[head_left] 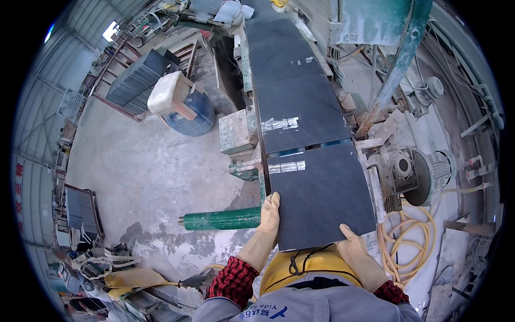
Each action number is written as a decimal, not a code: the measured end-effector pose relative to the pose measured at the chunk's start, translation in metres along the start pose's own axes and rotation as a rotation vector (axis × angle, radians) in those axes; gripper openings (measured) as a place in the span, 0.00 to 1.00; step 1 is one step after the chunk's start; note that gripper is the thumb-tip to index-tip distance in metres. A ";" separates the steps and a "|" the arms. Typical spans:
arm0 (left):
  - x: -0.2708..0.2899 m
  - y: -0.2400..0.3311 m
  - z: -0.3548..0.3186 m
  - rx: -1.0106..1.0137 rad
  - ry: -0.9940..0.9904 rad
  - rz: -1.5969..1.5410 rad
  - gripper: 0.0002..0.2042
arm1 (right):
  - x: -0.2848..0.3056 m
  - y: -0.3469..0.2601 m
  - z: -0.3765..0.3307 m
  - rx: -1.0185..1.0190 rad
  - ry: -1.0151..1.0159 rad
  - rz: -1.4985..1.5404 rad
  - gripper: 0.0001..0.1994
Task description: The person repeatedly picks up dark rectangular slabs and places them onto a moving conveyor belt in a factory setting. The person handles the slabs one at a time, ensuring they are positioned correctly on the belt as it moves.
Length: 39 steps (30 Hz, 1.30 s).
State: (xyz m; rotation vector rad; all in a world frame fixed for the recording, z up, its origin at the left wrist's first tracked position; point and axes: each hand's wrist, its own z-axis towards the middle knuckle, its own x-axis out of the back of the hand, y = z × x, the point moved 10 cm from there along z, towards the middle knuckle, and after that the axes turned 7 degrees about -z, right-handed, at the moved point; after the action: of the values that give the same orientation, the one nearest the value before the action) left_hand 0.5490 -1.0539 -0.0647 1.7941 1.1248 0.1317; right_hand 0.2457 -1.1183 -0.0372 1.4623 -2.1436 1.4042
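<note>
Two hands hold one dark slab [324, 206] at the near end of a long, narrow table [377, 199]: the left hand [270, 212] closes on the slab's left edge, and the right hand [354, 249] clasps its near edge by the right corner, thumb on top, the other fingers hidden. A yellow apron [308, 265] shows just below the slab. Beyond its far edge, a second slab [303, 102] and a third slab [281, 45] run in line toward the table's far end. Off the left edge, beside the left hand, a green roller [222, 220] lies crosswise; farther off stand a blue drum [190, 115] and a rack of stacked slabs [137, 80]. Off the right edge are a motor [441, 170] and, nearer, a coiled yellow hose [429, 249] on the floor.
</note>
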 end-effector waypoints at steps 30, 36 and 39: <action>0.043 0.103 -0.008 -0.197 0.092 0.873 0.22 | 0.000 -0.033 0.004 -0.104 -0.694 0.669 0.22; 0.131 0.050 -0.111 0.001 0.298 0.462 0.22 | 0.053 -0.160 -0.034 1.057 -0.052 0.099 0.03; 0.161 0.019 -0.160 0.045 0.350 0.422 0.23 | 0.011 -0.193 -0.045 1.425 0.131 -0.366 0.04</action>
State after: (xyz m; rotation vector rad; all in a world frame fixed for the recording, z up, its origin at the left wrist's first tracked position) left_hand 0.5675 -0.8298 -0.0271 2.0815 0.9710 0.6977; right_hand 0.3805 -1.1020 0.1072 1.7789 -0.4759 2.8554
